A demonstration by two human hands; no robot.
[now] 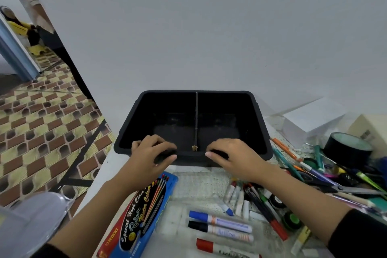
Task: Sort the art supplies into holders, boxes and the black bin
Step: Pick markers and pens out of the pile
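Observation:
The black bin (259, 123) stands against the wall at the back of the table, with a divider down its middle and nothing else inside. My left hand (151, 153) grips its near rim left of the divider, fingers curled over the edge. My right hand (232, 156) grips the same rim to the right. A blue watercolour box (138, 216) lies in front on the left. Blue, black and red markers (219, 227) lie at the front centre. Small paint tubes (236, 197) and pens (266, 209) lie right of centre.
A black tape roll (347, 150), scissors (339, 187), brushes and several pens are heaped at the right. White boxes (303, 119) stand at the back right. The table's left edge drops to a tiled floor (41, 115). A clear plastic piece (35, 216) sits at the lower left.

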